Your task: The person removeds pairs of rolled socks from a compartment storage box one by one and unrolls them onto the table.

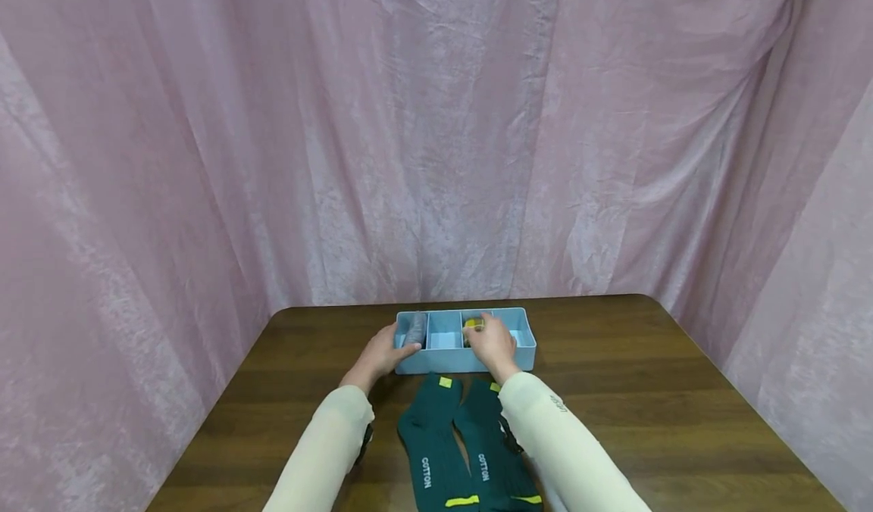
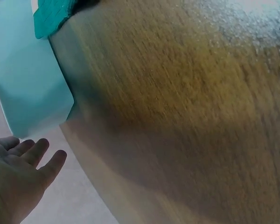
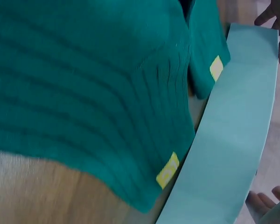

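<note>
Green socks lie before blue box; left hand, fingers spread, touches its end; whether right hand grips yellow item, I cannot tell.

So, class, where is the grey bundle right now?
In the head view, the grey bundle lies in the leftmost compartment of the blue box, beside the left hand.

On the table, two socks lie side by side before the divided box, the curtain behind it.
</note>
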Motion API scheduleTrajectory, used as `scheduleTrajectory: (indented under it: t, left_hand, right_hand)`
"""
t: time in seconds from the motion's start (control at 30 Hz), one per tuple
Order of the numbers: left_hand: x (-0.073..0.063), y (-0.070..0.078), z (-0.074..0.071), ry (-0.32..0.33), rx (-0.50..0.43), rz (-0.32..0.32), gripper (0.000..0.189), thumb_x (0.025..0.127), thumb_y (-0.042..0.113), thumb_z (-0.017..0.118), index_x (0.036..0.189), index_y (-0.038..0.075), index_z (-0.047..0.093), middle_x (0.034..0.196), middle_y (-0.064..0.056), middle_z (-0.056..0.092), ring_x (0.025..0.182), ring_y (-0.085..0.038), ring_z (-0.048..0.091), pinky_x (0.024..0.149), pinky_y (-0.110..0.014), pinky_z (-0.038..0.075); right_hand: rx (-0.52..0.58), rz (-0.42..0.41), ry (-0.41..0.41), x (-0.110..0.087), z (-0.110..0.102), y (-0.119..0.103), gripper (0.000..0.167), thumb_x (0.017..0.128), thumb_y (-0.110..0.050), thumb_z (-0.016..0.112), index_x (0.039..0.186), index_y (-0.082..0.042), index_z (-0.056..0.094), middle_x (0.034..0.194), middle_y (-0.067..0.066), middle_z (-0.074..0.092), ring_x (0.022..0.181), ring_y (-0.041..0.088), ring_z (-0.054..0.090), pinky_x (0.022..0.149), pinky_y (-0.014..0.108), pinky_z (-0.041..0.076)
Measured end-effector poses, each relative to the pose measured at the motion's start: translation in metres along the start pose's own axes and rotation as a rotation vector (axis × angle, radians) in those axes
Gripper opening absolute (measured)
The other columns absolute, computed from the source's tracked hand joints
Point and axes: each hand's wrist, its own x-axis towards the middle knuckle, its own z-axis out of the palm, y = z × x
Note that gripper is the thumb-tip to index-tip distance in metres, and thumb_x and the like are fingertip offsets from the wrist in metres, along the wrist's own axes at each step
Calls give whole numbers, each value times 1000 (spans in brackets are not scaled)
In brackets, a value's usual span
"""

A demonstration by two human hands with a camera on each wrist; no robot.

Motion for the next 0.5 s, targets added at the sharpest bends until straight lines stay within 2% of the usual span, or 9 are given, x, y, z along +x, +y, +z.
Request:
scheduleTrajectory:
  t: [0.1,0.23,0.5]
  left_hand:
    - [0,0,1,-11,24,-14,77,98,40,62,153,-2,30,153,-23,35,139,-42,35,110,-58,30]
    - [2,1,1,-16,44,-35,78,98,41,61,152,-5,30,154,-25,33,140,-43,33,111,-57,29]
    - [3,-1,1,-13,28,-43,83,97,44,62,154,-4,26,155,-26,31,142,-43,30,112,-56,27]
  right_hand:
    - [18,4,34,-1,4,-1,53,95,-28,66,140,-2,55,133,21,57,120,39,54,98,56,42]
    - [25,-29,69,1,6,0,52,94,-22,67,139,3,54,134,25,55,121,42,52,98,54,44]
    - [19,-9,51,7,7,4,52,92,-17,70,136,6,55,123,24,63,109,40,61,90,52,49]
